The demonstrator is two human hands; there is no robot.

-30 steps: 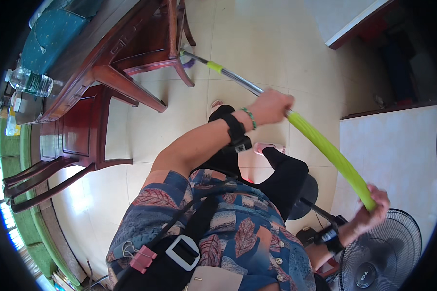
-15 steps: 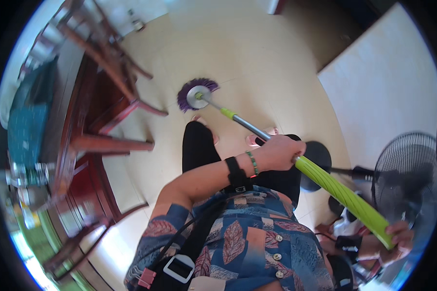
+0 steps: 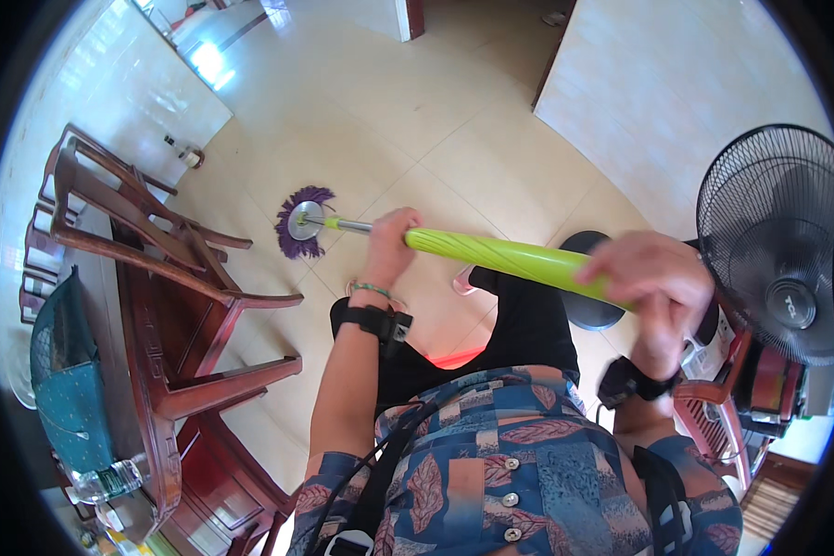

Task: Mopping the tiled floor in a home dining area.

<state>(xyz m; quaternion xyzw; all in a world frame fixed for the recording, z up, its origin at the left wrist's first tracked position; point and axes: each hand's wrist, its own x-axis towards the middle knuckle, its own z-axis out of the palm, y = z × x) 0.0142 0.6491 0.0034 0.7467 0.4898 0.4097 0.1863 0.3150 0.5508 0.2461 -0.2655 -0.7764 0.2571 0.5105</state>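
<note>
A mop slants across the middle, with a ribbed lime-green handle (image 3: 500,258), a short silver pole and a round head. Purple strands (image 3: 298,250) fringe the head's silver disc and rest on the tiled floor to the left. My left hand (image 3: 394,246) is closed round the pole side of the handle, at the front end of the ribbed green part. Near the other end my right hand (image 3: 653,273), somewhat blurred, grips the handle with bent fingers. Its palm side is hidden.
Dark wooden chairs (image 3: 148,250) and a wooden table (image 3: 148,417) line the left side, a teal food cover (image 3: 69,371) on top. A bottle (image 3: 190,155) stands by the wall. A black standing fan (image 3: 778,250) and its round base (image 3: 591,310) are at right.
The mop head has shifted left and slightly nearer. My left hand has moved left, my right hand up and left, and the handle lies flatter across the view. The view has turned too.
</note>
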